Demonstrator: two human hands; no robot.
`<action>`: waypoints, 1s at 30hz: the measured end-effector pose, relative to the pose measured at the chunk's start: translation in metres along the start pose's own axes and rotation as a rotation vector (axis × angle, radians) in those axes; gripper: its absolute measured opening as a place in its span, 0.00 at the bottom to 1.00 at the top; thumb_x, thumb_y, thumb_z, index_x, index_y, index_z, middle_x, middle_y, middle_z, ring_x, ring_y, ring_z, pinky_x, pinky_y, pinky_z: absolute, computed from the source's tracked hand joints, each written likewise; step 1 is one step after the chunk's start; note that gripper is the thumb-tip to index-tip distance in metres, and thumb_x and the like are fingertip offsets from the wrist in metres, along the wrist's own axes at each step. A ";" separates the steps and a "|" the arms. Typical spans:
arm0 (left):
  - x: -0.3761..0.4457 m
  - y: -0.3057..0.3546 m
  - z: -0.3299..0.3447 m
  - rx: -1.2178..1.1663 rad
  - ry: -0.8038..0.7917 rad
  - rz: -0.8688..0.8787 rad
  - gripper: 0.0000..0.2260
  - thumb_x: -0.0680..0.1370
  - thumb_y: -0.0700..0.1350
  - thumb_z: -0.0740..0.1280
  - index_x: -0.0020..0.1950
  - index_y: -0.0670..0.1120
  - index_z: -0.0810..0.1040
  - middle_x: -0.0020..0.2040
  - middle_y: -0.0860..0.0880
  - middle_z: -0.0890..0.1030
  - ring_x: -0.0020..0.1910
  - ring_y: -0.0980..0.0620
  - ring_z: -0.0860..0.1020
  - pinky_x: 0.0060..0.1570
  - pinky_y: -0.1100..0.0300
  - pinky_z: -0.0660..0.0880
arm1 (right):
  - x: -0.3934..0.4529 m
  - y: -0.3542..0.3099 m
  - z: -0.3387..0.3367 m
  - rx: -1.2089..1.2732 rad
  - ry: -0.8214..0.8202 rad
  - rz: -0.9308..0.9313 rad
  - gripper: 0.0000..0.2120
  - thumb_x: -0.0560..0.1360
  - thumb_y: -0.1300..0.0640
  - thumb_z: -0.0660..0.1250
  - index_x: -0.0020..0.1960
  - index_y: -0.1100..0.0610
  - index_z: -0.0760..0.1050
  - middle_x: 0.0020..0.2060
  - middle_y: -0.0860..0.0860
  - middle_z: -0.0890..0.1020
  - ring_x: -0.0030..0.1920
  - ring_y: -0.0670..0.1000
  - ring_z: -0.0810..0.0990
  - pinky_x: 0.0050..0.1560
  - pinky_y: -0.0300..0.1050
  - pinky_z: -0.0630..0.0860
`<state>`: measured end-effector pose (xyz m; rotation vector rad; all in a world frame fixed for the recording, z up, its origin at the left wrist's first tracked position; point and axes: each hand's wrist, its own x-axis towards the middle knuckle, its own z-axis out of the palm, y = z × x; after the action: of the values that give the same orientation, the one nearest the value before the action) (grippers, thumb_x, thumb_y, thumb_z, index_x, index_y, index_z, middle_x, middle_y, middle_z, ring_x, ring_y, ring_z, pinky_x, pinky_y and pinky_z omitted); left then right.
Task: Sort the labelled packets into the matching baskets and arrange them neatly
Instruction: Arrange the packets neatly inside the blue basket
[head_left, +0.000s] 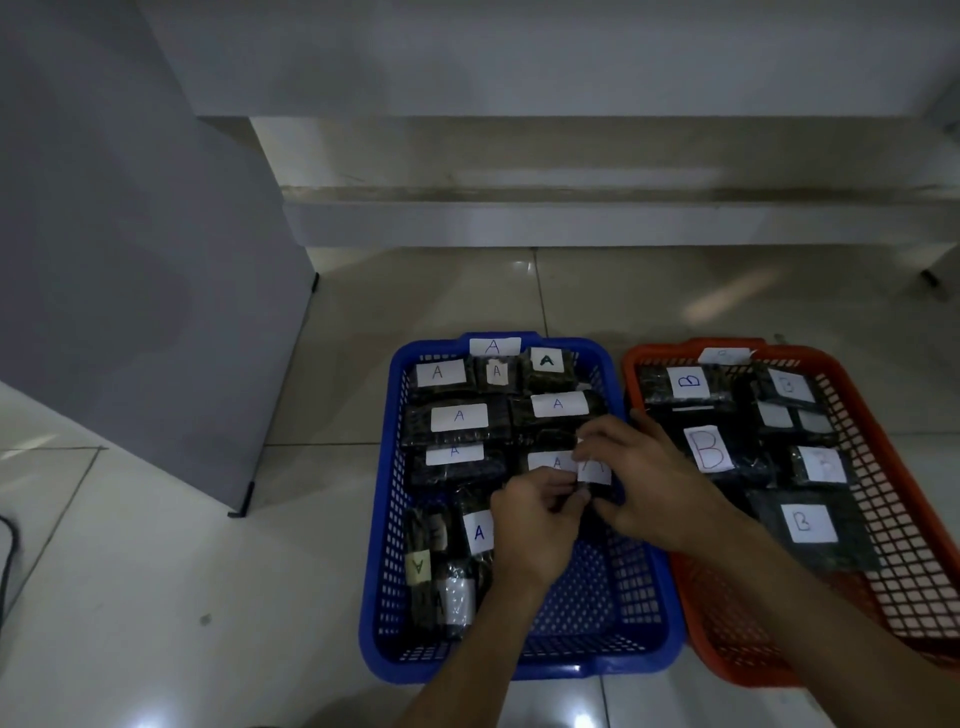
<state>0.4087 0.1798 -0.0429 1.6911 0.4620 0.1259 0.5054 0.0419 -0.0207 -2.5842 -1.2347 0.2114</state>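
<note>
You have two baskets side by side on the floor tiles: a blue basket (382, 519) at lower centre and an orange basket (904, 499) at lower right. About eleven dark packets labelled A fill the blue one; about six labelled B lie in the orange. Your left hand (537, 519) and right hand (641, 478), fingers curled, together pinch one A packet (582, 470) mid-basket on its right side, its label's long axis running left-right.

View: single head camera, worn high, aimed forward and down.
Range: near; blue basket (519, 660) and orange basket (727, 649) on floor (182, 571) seen lower centre.
</note>
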 end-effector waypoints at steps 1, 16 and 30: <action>-0.001 0.003 -0.001 0.059 0.016 0.053 0.07 0.76 0.37 0.72 0.53 0.45 0.84 0.45 0.56 0.84 0.45 0.63 0.82 0.50 0.68 0.79 | 0.001 0.002 0.001 0.011 0.006 0.007 0.23 0.67 0.56 0.76 0.61 0.52 0.78 0.62 0.47 0.76 0.64 0.50 0.76 0.77 0.62 0.60; 0.088 0.039 -0.052 1.035 -0.070 0.383 0.17 0.76 0.48 0.69 0.65 0.55 0.78 0.63 0.53 0.80 0.65 0.48 0.69 0.64 0.48 0.64 | -0.009 -0.012 0.022 -0.227 0.289 0.116 0.28 0.58 0.66 0.82 0.57 0.58 0.82 0.57 0.54 0.84 0.61 0.56 0.82 0.68 0.71 0.64; 0.085 0.032 -0.053 0.896 -0.047 0.378 0.20 0.72 0.42 0.70 0.63 0.54 0.79 0.61 0.53 0.81 0.63 0.47 0.72 0.61 0.51 0.67 | 0.001 -0.018 0.011 -0.272 0.235 0.241 0.31 0.52 0.56 0.83 0.54 0.55 0.80 0.52 0.51 0.83 0.62 0.57 0.78 0.64 0.71 0.67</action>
<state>0.4754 0.2571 -0.0176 2.6480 0.1468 0.1660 0.4902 0.0548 -0.0256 -2.8850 -0.9242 -0.2258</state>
